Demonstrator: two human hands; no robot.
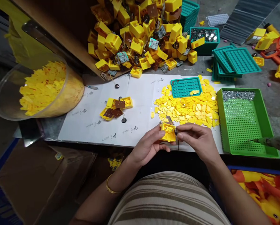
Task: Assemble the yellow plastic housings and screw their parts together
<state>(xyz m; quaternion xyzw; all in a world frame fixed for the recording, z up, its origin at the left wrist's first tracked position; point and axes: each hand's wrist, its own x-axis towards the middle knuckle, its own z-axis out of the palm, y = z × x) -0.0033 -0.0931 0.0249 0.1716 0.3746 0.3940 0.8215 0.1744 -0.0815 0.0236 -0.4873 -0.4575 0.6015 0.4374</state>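
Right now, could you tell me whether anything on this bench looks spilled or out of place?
Yes. The clear tub on the left lies tipped on its side with yellow chips inside. A cardboard box is also tilted over, its yellow housings spilling onto the table. Both hands, left hand and right hand, hold one yellow housing.

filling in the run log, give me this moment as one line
left hand: holds yellow box | right hand: pinches box's right side | behind: yellow chips, green tray | box above table edge

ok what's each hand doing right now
left hand: fingers closed on the small yellow plastic box housing
right hand: fingers pinched on the same housing's right edge
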